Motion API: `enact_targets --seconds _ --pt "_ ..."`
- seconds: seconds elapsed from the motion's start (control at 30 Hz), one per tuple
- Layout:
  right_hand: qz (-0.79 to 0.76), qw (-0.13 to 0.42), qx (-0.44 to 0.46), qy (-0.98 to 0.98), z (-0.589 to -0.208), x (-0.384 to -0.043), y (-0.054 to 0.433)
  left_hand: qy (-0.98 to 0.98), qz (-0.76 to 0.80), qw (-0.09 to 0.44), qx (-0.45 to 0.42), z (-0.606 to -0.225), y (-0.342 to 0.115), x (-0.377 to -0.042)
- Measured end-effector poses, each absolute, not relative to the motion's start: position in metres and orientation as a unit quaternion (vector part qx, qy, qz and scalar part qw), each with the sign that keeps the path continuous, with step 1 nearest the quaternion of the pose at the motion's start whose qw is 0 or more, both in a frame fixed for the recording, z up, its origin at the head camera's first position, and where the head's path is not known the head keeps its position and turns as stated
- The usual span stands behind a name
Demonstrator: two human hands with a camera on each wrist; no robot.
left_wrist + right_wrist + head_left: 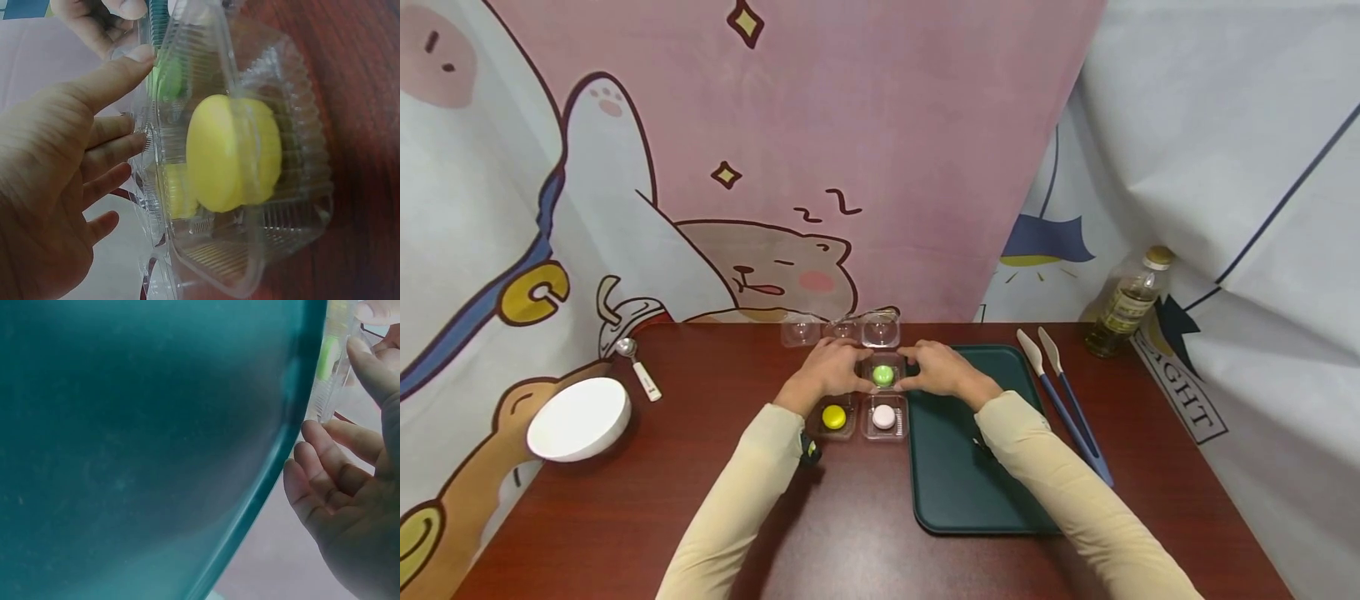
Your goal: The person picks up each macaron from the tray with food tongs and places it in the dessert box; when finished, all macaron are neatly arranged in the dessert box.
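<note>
My left hand (832, 367) and right hand (943, 369) are at opposite sides of a small clear plastic box (867, 367) with a green macaron (883, 376) inside. In the head view, the thumb and forefinger of each hand span its side, thumbs at the near corners. The left wrist view shows the left thumb (134, 65) against the plastic, other fingers loosely spread. Right thumb (369, 365) and forefinger meet the box's edge in the right wrist view. Nearer stand clear boxes with a yellow macaron (834, 417) and a white macaron (883, 417). The left hand hides what is beneath it.
Clear plastic lids or boxes (801, 331) line the table's back edge. A dark green tray (955, 500) lies right, under the right forearm. Blue-handled tongs (1067, 408) and a bottle (1127, 308) are beyond it. Far left are a white bowl (578, 419) and a scoop (640, 369).
</note>
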State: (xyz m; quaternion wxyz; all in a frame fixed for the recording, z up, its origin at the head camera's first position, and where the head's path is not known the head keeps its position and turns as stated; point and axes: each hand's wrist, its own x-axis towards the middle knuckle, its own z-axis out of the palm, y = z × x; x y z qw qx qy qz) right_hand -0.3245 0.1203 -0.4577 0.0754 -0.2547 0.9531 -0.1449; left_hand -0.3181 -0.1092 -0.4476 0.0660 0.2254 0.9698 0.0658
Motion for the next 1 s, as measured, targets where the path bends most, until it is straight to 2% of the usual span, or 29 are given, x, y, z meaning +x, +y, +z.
enact_targets --seconds 1.0 --pt "-0.125 0.075 -0.261 0.954 -0.4624 -0.3277 0.1242 0.973 0.035 0.063 0.218 -0.4512 -0.1012 -0.3207"
